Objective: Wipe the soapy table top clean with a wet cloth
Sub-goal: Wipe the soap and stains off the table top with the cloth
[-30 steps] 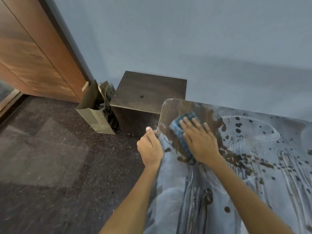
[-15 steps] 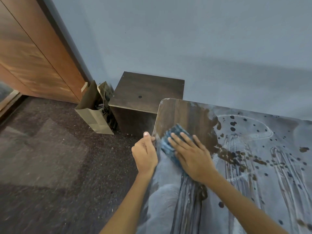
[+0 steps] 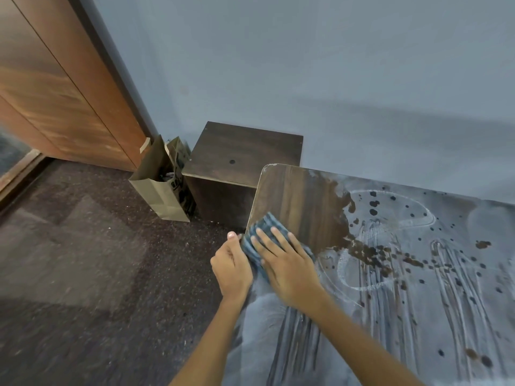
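Both forearms and hands [image 3: 289,264] bare, no sleeves or jewellery

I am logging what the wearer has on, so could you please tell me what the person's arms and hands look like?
Both forearms are bare as far as the picture shows, with no sleeves in view. The left hand and the right hand wear no gloves, and no rings, watch or wristband can be seen. The fingernails are short and unpainted.
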A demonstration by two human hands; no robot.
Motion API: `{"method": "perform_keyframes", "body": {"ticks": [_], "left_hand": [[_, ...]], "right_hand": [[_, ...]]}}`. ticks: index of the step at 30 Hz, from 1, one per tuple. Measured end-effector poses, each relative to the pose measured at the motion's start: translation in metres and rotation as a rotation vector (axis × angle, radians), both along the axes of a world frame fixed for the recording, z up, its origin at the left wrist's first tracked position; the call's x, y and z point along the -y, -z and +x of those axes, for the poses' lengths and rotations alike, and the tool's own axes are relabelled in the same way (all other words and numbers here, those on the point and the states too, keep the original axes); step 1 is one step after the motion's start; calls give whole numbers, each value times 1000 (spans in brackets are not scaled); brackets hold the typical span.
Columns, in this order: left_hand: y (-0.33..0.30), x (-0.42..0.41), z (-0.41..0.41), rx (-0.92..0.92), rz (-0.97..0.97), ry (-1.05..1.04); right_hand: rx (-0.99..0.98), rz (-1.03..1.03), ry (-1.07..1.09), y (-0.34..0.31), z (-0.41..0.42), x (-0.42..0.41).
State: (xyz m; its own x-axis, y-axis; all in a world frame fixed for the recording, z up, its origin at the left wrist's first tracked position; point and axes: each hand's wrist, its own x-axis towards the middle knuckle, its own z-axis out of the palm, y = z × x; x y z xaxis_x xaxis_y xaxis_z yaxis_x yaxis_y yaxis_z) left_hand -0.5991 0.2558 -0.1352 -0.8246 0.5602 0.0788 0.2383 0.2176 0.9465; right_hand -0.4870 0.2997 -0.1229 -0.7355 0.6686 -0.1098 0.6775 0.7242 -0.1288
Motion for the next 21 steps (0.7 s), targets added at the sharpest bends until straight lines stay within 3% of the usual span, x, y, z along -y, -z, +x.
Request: {"method": "perform_keyframes", "body": {"ticks": [5,10,14,17,21], "left_hand": [[-1,12,4,-68,-32,27],[-2,16,4,-122,-76,22],[3,19,6,-123,-81,19],[5,28,8,-131,-81,-13],[4,45,13,-171,-85,54]], "right_hand": [[41,46,125,-1,53,-24],[30,-10,435,-4,2,-66],[13,-4,127,-3,-35,-25],[-6,-15,-49,-3,-7,21],[55,7,1,-5,55,26]]}}
